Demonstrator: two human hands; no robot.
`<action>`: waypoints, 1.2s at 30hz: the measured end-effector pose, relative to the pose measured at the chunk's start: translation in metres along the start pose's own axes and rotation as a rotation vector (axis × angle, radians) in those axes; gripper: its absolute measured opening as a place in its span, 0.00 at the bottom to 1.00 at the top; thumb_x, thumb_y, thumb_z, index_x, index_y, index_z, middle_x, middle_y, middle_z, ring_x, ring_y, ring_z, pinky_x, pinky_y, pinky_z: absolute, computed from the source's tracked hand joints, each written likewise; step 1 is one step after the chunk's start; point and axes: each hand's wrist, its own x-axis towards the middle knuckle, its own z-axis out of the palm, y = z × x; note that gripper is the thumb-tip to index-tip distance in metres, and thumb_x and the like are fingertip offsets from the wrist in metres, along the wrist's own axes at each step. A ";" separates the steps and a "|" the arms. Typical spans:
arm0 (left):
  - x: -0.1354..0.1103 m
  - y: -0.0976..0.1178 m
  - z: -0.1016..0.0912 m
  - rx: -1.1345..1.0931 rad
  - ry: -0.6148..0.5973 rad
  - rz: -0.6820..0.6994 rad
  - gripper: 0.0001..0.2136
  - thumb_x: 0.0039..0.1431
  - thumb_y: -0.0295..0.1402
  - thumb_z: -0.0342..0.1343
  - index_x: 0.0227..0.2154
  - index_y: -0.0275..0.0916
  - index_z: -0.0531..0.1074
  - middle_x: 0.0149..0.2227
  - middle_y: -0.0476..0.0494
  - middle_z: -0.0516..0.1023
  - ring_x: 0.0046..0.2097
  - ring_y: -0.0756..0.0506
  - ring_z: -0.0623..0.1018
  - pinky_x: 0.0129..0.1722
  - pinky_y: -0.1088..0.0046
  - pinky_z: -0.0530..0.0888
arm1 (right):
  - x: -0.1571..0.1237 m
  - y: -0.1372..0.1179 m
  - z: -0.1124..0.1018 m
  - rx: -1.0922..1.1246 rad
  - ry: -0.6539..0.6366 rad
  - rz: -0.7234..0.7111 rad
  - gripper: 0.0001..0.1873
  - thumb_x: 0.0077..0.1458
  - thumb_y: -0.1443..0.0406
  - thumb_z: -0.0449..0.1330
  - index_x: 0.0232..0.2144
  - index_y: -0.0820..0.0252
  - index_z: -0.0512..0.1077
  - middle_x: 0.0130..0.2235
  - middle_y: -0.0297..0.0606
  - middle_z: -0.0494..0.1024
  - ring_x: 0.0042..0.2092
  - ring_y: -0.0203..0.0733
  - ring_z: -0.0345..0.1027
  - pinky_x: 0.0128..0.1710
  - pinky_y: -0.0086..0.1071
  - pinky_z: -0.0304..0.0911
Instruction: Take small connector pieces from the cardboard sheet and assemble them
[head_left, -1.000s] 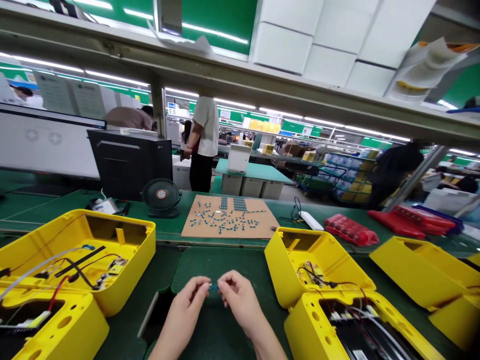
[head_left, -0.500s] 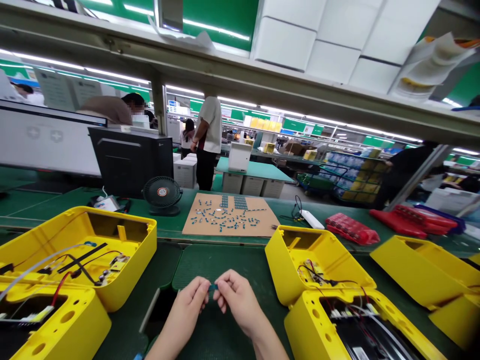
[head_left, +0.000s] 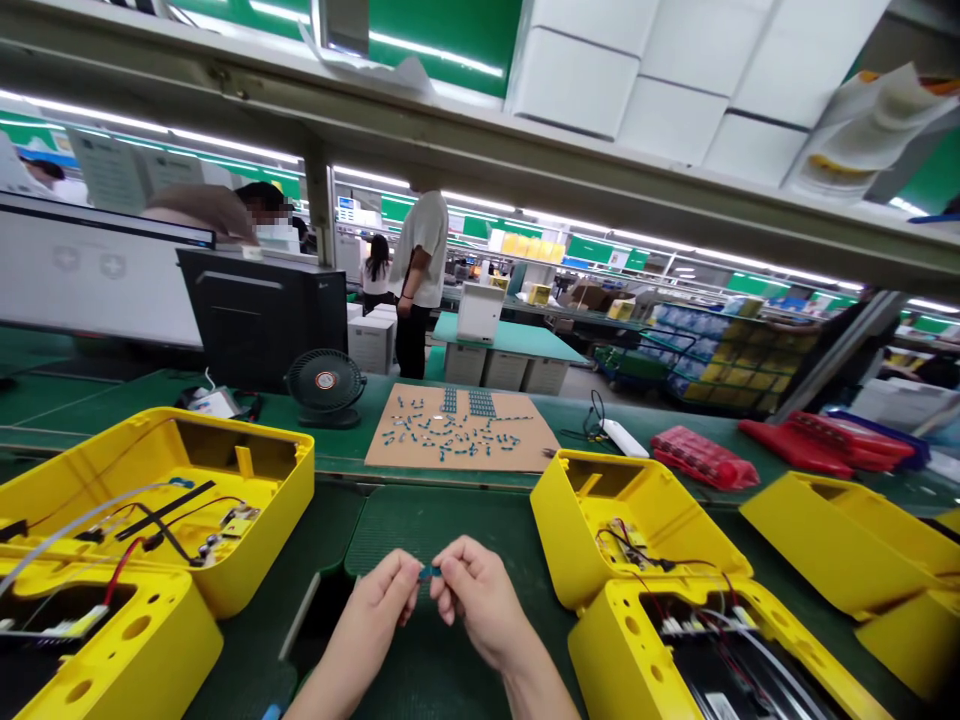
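Note:
My left hand (head_left: 379, 610) and my right hand (head_left: 476, 600) meet low in the middle, above a green mat (head_left: 420, 530). Both pinch one small blue part (head_left: 429, 572) between thumb and fingertips. Further back, a brown cardboard sheet (head_left: 525, 455) carries several more small blue parts (head_left: 450, 430), some loose and some in neat rows. An open yellow case (head_left: 172, 500) with wires and a small board inside lies to my left. Another open yellow case (head_left: 637, 540) with wiring lies to my right.
A small black fan (head_left: 325, 385) and a black box (head_left: 259, 320) stand behind the left case. Red packs (head_left: 701, 458) and a white device (head_left: 622, 438) lie at the back right. People stand at benches further off. A further yellow shell (head_left: 847, 550) sits at the far right.
My two hands have drawn a little closer together around the blue part. The view has tipped slightly; a person at the far right has moved out of sight.

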 end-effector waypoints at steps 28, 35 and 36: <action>0.001 -0.007 0.005 0.181 0.086 0.045 0.19 0.61 0.47 0.43 0.43 0.40 0.70 0.40 0.42 0.77 0.43 0.43 0.75 0.46 0.67 0.67 | 0.012 0.020 -0.003 -0.216 0.139 0.015 0.31 0.38 0.42 0.66 0.28 0.62 0.66 0.18 0.26 0.63 0.18 0.26 0.51 0.16 0.24 0.44; 0.003 -0.007 -0.001 0.501 0.052 -0.076 0.24 0.64 0.38 0.29 0.52 0.37 0.64 0.43 0.33 0.77 0.47 0.39 0.76 0.47 0.61 0.68 | 0.036 -0.013 0.011 -0.268 0.165 -0.099 0.23 0.47 0.47 0.63 0.30 0.61 0.65 0.24 0.30 0.66 0.21 0.27 0.53 0.18 0.25 0.45; 0.004 -0.007 -0.001 0.536 0.036 -0.087 0.22 0.64 0.37 0.30 0.51 0.37 0.65 0.44 0.33 0.77 0.47 0.39 0.77 0.47 0.61 0.69 | 0.050 -0.020 0.018 -0.342 0.137 -0.126 0.21 0.50 0.49 0.60 0.31 0.61 0.65 0.25 0.31 0.66 0.21 0.28 0.54 0.18 0.25 0.46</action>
